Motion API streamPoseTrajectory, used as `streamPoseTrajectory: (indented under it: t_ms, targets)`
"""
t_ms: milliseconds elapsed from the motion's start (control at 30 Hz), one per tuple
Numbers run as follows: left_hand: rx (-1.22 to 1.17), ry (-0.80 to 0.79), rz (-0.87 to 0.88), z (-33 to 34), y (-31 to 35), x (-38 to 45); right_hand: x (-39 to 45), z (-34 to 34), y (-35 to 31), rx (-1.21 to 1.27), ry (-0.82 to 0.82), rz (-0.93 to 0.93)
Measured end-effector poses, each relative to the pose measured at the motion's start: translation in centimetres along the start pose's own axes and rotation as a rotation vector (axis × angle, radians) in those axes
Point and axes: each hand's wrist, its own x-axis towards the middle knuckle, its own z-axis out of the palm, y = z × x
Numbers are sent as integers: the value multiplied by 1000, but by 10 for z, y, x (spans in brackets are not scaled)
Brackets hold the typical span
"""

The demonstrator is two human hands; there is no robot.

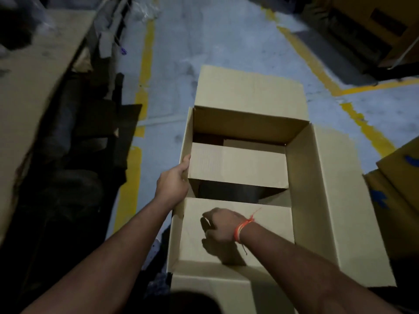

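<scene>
Grey-blue warehouse floor (226, 41) with worn yellow lines (145, 71), and from my remote seat I've got a cardboard box (303, 168) sitting right in front of both hands, mouth up. Its long axis runs straight away from me, near end by the wrists, far end pointing up the aisle.

Left hand (173, 182) is clamped on the box's left wall, thumb on the top edge beside the middle panel (238, 165). Right hand (221, 225), orange thread (241, 230) at the wrist, sits over the near panel (267, 232) with its fingers curled. I can't tell whether it grips anything, since it's dark there.

Beyond the hands the far flap (249, 91) lies folded outward; off the right hand's side the long right flap (344, 200) is spread flat. Further right are boxes with blue marks (394, 191). Left of the left hand, well apart, is a flat cardboard sheet (29, 91).
</scene>
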Motion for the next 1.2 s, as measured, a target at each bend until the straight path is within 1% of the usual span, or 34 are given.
streamPoseTrajectory:
  t_ms: [100, 167, 200, 267, 300, 333, 367, 400, 500, 567, 633, 667, 700, 733, 767, 800, 833, 867, 900, 967, 1000, 1133, 1200]
  targets:
    - [-35, 44, 11, -29, 9, -26, -19, 17, -21, -16, -92, 85]
    - [-61, 68, 10, -39, 10, -42, -30, 27, -32, 71, -141, 177]
    - [-80, 83, 3, -41, 9, -49, -35, 29, -37, 91, -199, 206]
    - [-128, 106, -15, -43, 10, -62, -43, 35, -47, 51, -315, 206]
    - [-141, 112, -24, -43, 11, -66, -47, 37, -51, 41, -315, 196]
    - [-140, 113, -35, -44, 11, -69, -48, 37, -54, 60, -264, 190]
    - [-129, 111, -41, -45, 12, -71, -48, 33, -57, 88, -161, 170]
    - [-118, 108, -42, -46, 12, -72, -44, 25, -58, 102, -25, 147]
    - [-99, 98, -39, -52, 8, -69, -28, -18, -61, 31, 478, 90]
    - [-93, 96, -36, -56, 4, -66, -14, -49, -65, -25, 760, 81]
    - [-107, 102, -39, -56, 0, -64, 1, -72, -67, -46, 992, 76]
    - [-115, 107, -43, -56, -2, -62, 10, -77, -64, -67, 1037, 82]
    - [-123, 109, -45, -57, -5, -60, 18, -79, -59, -69, 969, 100]
    - [-135, 106, -50, -57, -6, -58, 26, -79, -52, -39, 790, 134]
    - [-153, 99, -62, -57, -8, -55, 36, -74, -43, -9, 509, 186]
    - [-173, 94, -80, -56, -10, -52, 42, -68, -37, -13, 192, 254]
    - [-189, 94, -99, -54, -11, -48, 45, -59, -31, -24, -24, 306]
    - [-202, 101, -121, -53, -12, -43, 46, -50, -27, -52, -86, 320]
    - [-219, 108, -140, -50, -13, -38, 46, -39, -22, -44, -37, 304]
    - [-245, 115, -167, -43, -15, -26, 39, -22, -16, 26, 114, 267]
    - [-239, 114, -174, -40, -15, -20, 33, -15, -11, 39, 132, 254]
    - [-218, 98, -197, -25, -16, 2, 2, 10, 15, 30, 94, 303]
    - [-193, 87, -203, -15, -15, 11, -12, 19, 29, 70, 87, 331]
